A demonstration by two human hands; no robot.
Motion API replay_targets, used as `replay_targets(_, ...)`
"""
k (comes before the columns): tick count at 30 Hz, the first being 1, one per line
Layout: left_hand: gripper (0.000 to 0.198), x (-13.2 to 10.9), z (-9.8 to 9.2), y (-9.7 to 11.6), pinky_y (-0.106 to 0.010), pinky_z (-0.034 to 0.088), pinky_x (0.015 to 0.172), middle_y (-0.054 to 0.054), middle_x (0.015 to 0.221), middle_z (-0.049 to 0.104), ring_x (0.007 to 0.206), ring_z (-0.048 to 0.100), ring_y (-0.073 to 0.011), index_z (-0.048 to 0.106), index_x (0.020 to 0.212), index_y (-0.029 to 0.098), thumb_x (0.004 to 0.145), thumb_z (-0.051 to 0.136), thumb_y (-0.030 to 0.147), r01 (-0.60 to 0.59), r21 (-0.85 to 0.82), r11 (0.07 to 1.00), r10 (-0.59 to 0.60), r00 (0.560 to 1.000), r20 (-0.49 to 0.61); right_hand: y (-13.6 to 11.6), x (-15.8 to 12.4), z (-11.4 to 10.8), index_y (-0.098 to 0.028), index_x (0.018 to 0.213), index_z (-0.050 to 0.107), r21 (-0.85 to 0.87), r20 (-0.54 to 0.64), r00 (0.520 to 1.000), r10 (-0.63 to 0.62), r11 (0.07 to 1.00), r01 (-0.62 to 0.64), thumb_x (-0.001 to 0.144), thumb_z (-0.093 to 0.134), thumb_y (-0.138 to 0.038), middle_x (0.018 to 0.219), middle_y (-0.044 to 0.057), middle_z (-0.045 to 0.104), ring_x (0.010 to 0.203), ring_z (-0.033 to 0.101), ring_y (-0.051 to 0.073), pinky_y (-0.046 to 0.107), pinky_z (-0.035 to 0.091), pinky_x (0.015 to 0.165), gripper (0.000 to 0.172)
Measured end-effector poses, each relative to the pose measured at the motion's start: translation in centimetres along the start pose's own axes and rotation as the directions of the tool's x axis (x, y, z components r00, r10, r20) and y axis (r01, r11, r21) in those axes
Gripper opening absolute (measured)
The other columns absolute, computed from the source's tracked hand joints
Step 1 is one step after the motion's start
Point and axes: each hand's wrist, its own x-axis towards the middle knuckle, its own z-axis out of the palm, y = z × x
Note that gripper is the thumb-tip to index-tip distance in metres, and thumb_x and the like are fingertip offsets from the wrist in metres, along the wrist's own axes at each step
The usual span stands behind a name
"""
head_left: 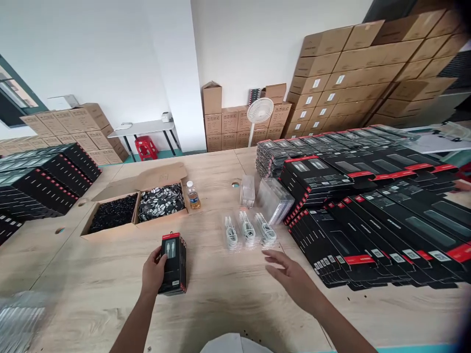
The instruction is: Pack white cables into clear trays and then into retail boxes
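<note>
My left hand (153,272) is closed on a black retail box (170,260), its thumb over the front and its fingers at the left edge. The box has a red top edge and a window or picture with two white cable plugs, and it lies on top of a small stack of like boxes. Fingers spread, my right hand (289,277) hovers over the table with nothing in it. Just beyond it lie three piles of coiled white cables in clear trays: a left pile (231,233), a middle pile (248,228) and a right pile (265,230).
Empty clear trays (274,200) stand behind the cables. Flat black cartons (342,245) fan out at right, beside stacked ones. A cardboard box (110,215) of small black parts, another of black-and-white pieces (162,201), and a bottle (193,196) stand at left.
</note>
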Motion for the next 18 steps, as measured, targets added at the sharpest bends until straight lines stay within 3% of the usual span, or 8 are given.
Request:
replay_targets(3,0.052,-0.5,0.2,-0.7,-0.044,0.047,0.091,-0.011,0.111,0.07,0.108,0.062,-0.0325,0.06,0.124,0.018,0.076,0.061,0.038,0.027,0.175,0.984,-0.028,1.0,0.004,2.0,0.0,-4.9,-0.021,0.117,0.06,-0.343,-0.313,0.946,-0.089,0.939,-0.025,0.083,0.05,-0.037,0.122,0.013,0.062,0.11,0.059,0.028,0.042,0.05,0.091,0.039)
replay_targets(5,0.056,0.0,-0.2,-1.1,-0.042,0.049,0.085,-0.012,0.117,0.068,0.103,0.065,-0.0323,0.056,0.13,0.019,0.078,0.056,0.042,0.024,0.309,0.951,-0.029,0.999,0.013,2.9,-0.7,-8.3,-0.018,0.12,0.058,-0.565,-0.473,0.869,-0.149,0.808,-0.169,0.084,0.049,-0.034,0.123,0.015,0.06,0.114,0.055,0.031,0.045,0.045,0.096,0.04)
replay_targets(7,0.058,1.1,-0.6,-1.8,-0.042,0.05,0.083,-0.011,0.118,0.068,0.101,0.066,-0.0329,0.054,0.132,0.021,0.08,0.053,0.044,0.01,0.362,0.932,-0.033,0.998,0.059,3.9,-1.5,-10.6,-0.016,0.124,0.054,-0.67,-0.57,0.807,-0.154,0.656,-0.348,0.084,0.049,-0.034,0.126,0.016,0.058,0.116,0.052,0.034,0.047,0.044,0.094,0.044)
replay_targets(10,0.057,2.8,-1.0,-2.8,-0.043,0.05,0.085,-0.009,0.118,0.069,0.105,0.065,-0.0327,0.054,0.132,0.023,0.08,0.052,0.045,-0.011,0.37,0.929,-0.039,0.991,0.127,5.8,-2.4,-11.9,-0.016,0.128,0.051,-0.708,-0.617,0.781,-0.096,0.503,-0.497,0.085,0.051,-0.038,0.129,0.017,0.057,0.115,0.052,0.035,0.048,0.046,0.086,0.049)
replay_targets(13,0.058,3.0,-1.1,-2.9,-0.042,0.05,0.086,-0.01,0.119,0.068,0.105,0.065,-0.0319,0.052,0.134,0.021,0.081,0.05,0.045,-0.034,0.355,0.934,-0.025,0.987,0.161,7.8,-2.6,-11.6,-0.016,0.123,0.056,-0.771,-0.564,0.817,-0.119,0.431,-0.469,0.085,0.053,-0.035,0.128,0.017,0.06,0.116,0.054,0.035,0.048,0.046,0.088,0.042)
replay_targets(16,0.064,1.5,-0.8,-1.0,-0.044,0.052,0.083,-0.014,0.136,0.056,0.103,0.064,-0.0336,0.047,0.137,0.018,0.081,0.047,0.049,-0.145,0.419,0.896,0.121,0.989,0.083,8.7,-3.0,-11.6,-0.015,0.115,0.062,-0.789,-0.543,0.811,-0.219,0.463,-0.403,0.09,0.046,-0.028,0.119,0.016,0.067,0.112,0.06,0.031,0.042,0.05,0.087,0.032)
replay_targets(18,0.066,-0.1,-0.4,1.4,-0.043,0.053,0.077,-0.013,0.146,0.045,0.106,0.061,-0.0337,0.045,0.138,0.02,0.081,0.047,0.053,-0.266,0.454,0.85,0.286,0.958,0.027,8.3,-3.5,-12.0,-0.014,0.113,0.064,-0.778,-0.551,0.779,-0.297,0.522,-0.351,0.093,0.042,-0.027,0.109,0.015,0.071,0.103,0.065,0.028,0.039,0.054,0.081,0.033)
